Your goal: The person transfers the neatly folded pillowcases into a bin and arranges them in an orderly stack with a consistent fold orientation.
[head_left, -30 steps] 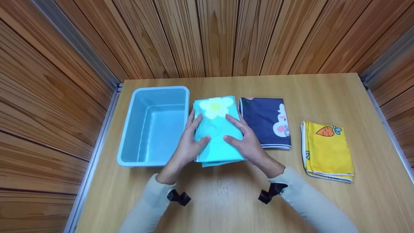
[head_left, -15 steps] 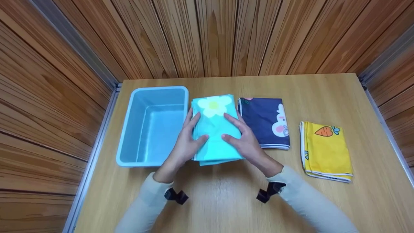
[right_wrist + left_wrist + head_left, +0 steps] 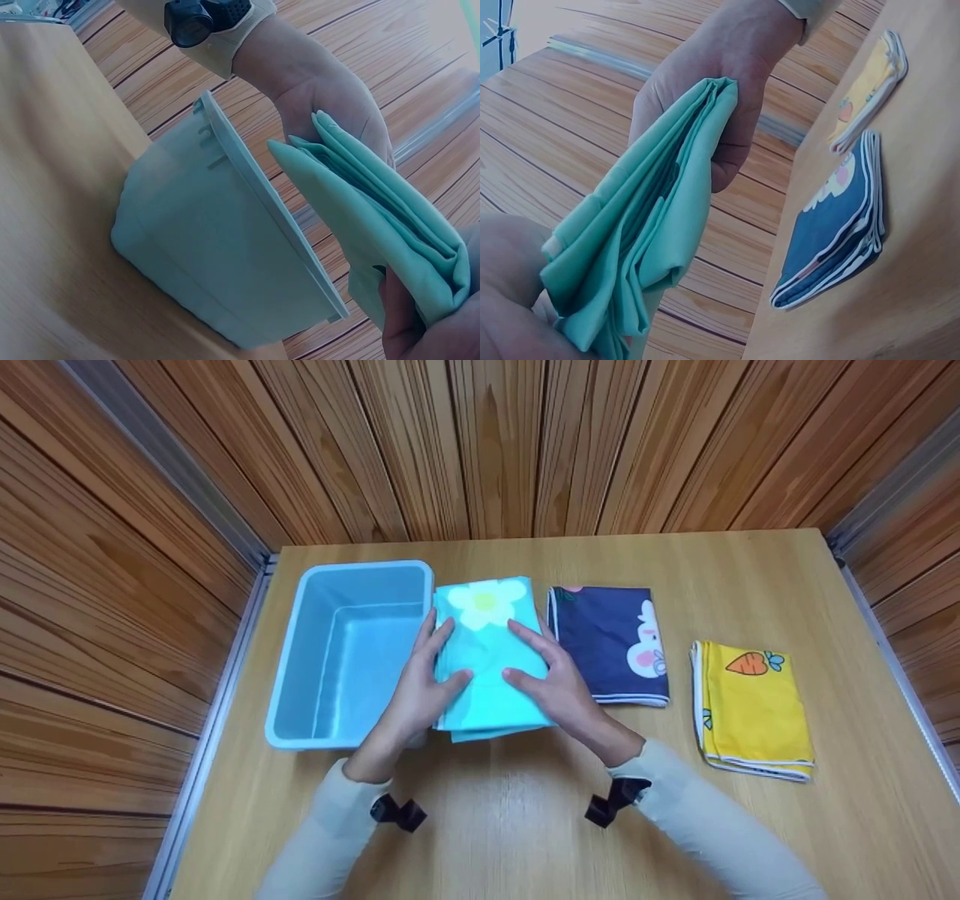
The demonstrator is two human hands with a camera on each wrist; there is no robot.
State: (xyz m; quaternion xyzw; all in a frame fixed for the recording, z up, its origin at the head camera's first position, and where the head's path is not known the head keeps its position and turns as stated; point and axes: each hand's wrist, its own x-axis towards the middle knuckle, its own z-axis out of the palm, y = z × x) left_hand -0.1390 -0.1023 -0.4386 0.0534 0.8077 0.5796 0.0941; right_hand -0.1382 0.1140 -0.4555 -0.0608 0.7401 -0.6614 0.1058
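Note:
Between my two hands is a folded turquoise cloth (image 3: 484, 649) with a white flower on its upper part. My left hand (image 3: 417, 694) grips its left side, thumb on top and the other fingers along the edge. On the opposite side my right hand (image 3: 564, 690) holds it the same way. Both wrist views show the folded layers of the cloth (image 3: 382, 214) raised above the table, level with the bin's rim. Its left edge is right at the light blue bin (image 3: 274, 690), which stands to the left. The undersides of my fingers are partly hidden.
A folded navy cloth (image 3: 600, 641) with a white rabbit lies just right of my right hand. Farther right lies a folded yellow cloth (image 3: 757, 712) with a carrot print. Wood-panelled walls (image 3: 495, 450) enclose the table (image 3: 495, 817) at the back and sides.
Both hands have shifted slightly left with the turquoise cloth, bringing it closer to the bin. My grip looks the same. The navy and yellow cloths lie as before.

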